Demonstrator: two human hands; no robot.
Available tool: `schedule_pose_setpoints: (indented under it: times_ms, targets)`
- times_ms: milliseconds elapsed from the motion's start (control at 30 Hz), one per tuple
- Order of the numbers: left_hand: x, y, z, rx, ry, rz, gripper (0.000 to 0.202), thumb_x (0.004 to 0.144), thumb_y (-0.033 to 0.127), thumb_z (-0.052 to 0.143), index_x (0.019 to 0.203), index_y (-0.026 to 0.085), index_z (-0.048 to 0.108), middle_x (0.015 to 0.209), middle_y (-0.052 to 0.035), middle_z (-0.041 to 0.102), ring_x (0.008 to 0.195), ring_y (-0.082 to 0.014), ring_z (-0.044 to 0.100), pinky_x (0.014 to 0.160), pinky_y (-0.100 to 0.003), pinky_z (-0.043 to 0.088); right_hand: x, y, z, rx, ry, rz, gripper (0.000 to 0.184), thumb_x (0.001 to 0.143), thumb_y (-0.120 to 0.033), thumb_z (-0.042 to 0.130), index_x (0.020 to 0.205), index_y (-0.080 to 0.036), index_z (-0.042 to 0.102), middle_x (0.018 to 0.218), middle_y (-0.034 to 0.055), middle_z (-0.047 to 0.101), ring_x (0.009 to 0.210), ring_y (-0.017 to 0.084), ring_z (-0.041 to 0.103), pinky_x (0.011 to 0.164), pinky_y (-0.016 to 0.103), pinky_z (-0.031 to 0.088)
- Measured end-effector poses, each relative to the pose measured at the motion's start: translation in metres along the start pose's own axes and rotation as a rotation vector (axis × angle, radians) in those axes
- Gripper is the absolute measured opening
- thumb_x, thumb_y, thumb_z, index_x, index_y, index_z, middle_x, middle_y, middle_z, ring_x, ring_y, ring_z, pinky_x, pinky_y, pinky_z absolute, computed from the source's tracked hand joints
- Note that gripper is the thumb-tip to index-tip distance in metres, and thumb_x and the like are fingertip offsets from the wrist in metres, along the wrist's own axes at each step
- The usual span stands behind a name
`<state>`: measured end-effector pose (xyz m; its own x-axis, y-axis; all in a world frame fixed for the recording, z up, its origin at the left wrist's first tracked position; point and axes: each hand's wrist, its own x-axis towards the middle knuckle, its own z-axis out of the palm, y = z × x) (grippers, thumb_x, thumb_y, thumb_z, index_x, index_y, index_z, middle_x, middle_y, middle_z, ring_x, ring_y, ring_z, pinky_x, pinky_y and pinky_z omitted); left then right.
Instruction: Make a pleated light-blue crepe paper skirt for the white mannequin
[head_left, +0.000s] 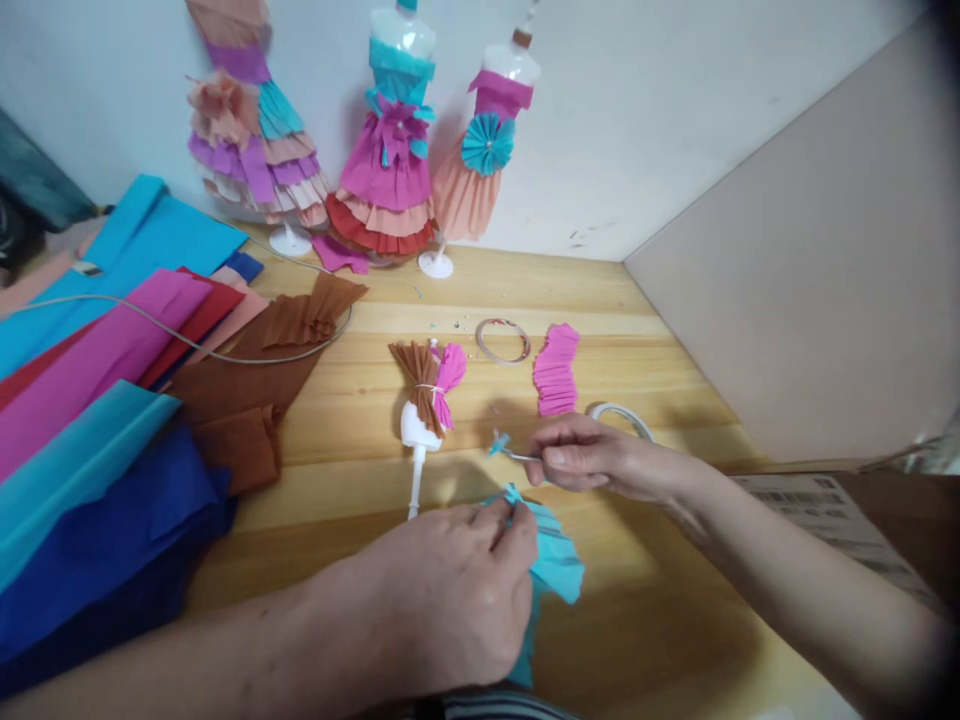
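Observation:
My left hand [457,590] is closed, pinching a gathered piece of turquoise crepe paper [556,565] near the front of the wooden table [645,620]. My right hand [585,455] is closed in a pinch on a thin wire or thread [510,452] with a small turquoise scrap [498,442] at its tip. Just beyond lies a small white doll stand [415,440] on its side, wrapped in brown and pink paper [433,375] tied with wire.
Stacked crepe sheets in blue, turquoise, pink, red and brown [105,400] cover the left. A pleated pink strip [556,370], a tape ring [502,340] and a white tape roll [622,415] lie behind. Three dressed mannequins [390,150] stand at the wall. A board [810,260] closes the right.

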<state>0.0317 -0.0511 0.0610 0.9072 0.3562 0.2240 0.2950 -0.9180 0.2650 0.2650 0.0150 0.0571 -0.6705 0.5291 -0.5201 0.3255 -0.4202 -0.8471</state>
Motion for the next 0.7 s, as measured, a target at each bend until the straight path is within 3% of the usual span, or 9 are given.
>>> schedule_pose_setpoints:
  times_ms: [67, 100, 200, 267, 367, 467, 600, 700]
  targets:
    - [0.001, 0.0, 0.0, -0.004, -0.018, -0.018, 0.029, 0.09, 0.009, 0.037, 0.102, 0.001, 0.062, 0.112, -0.0215, 0.065, 0.096, -0.0249, 0.065, 0.078, -0.033, 0.055, -0.001, 0.0, 0.002, -0.034, 0.007, 0.042, 0.047, 0.08, -0.056, 0.059, 0.084, -0.01, 0.064, 0.047, -0.0098, 0.031, 0.041, 0.006, 0.021, 0.042, 0.024, 0.013]
    - [0.001, -0.001, 0.0, 0.006, -0.029, -0.02, 0.029, 0.09, 0.009, 0.036, 0.101, 0.001, 0.062, 0.112, -0.0212, 0.066, 0.096, -0.0253, 0.065, 0.078, -0.033, 0.055, 0.0, 0.0, 0.003, -0.107, 0.072, 0.054, 0.047, 0.081, -0.057, 0.057, 0.085, -0.011, 0.064, 0.048, -0.0091, 0.032, 0.042, 0.006, 0.022, 0.042, 0.024, 0.015]
    - [0.002, -0.002, -0.002, 0.068, -0.051, 0.016, 0.028, 0.09, 0.01, 0.037, 0.093, 0.002, 0.063, 0.113, -0.0228, 0.065, 0.096, -0.0276, 0.065, 0.076, -0.034, 0.055, 0.002, 0.0, 0.005, -0.538, 0.443, 0.041, 0.039, 0.085, -0.051, 0.052, 0.082, -0.014, 0.063, 0.053, -0.0049, 0.041, 0.048, 0.009, 0.032, 0.046, 0.024, 0.021]
    - [0.001, -0.002, -0.003, 0.1, -0.045, 0.043, 0.026, 0.089, 0.01, 0.038, 0.09, 0.003, 0.063, 0.113, -0.0245, 0.065, 0.095, -0.0291, 0.065, 0.074, -0.036, 0.055, 0.003, 0.001, 0.005, -0.799, 0.595, 0.036, 0.034, 0.086, -0.047, 0.05, 0.082, -0.016, 0.064, 0.059, -0.0011, 0.051, 0.053, 0.012, 0.041, 0.049, 0.025, 0.028]
    - [-0.002, -0.003, -0.008, 0.089, 0.019, 0.06, 0.025, 0.089, 0.011, 0.038, 0.085, 0.007, 0.062, 0.117, -0.0214, 0.063, 0.093, -0.0289, 0.065, 0.065, -0.036, 0.055, 0.005, 0.006, 0.004, -0.93, 0.664, 0.01, 0.036, 0.088, -0.044, 0.046, 0.108, -0.017, 0.061, 0.075, 0.0042, 0.066, 0.061, 0.017, 0.056, 0.054, 0.026, 0.038]
    - [-0.004, -0.006, -0.013, 0.009, 0.074, 0.089, 0.023, 0.089, 0.011, 0.038, 0.078, 0.013, 0.059, 0.123, -0.0135, 0.06, 0.087, -0.0229, 0.063, 0.06, -0.031, 0.052, 0.006, 0.015, 0.004, -1.001, 0.709, 0.023, 0.047, 0.089, -0.044, 0.043, 0.125, -0.016, 0.051, 0.082, 0.0075, 0.071, 0.068, 0.021, 0.064, 0.057, 0.028, 0.043]
    - [-0.005, -0.011, -0.015, -0.012, 0.06, 0.124, 0.014, 0.086, 0.015, 0.046, 0.077, 0.015, 0.057, 0.106, -0.0116, 0.062, 0.076, -0.0203, 0.059, 0.054, -0.031, 0.046, 0.009, 0.022, 0.005, -0.948, 0.696, 0.01, 0.049, 0.089, -0.045, 0.044, 0.126, -0.014, 0.05, 0.094, 0.0107, 0.073, 0.082, 0.025, 0.068, 0.066, 0.032, 0.049]
    - [-0.006, -0.012, -0.013, 0.011, -0.008, 0.121, 0.006, 0.081, 0.017, 0.053, 0.077, 0.016, 0.057, 0.082, -0.007, 0.06, 0.062, -0.0192, 0.053, 0.045, -0.032, 0.04, 0.009, 0.017, 0.008, -0.887, 0.693, -0.022, 0.042, 0.09, -0.046, 0.041, 0.111, -0.015, 0.06, 0.087, 0.0076, 0.073, 0.073, 0.022, 0.067, 0.061, 0.03, 0.048]
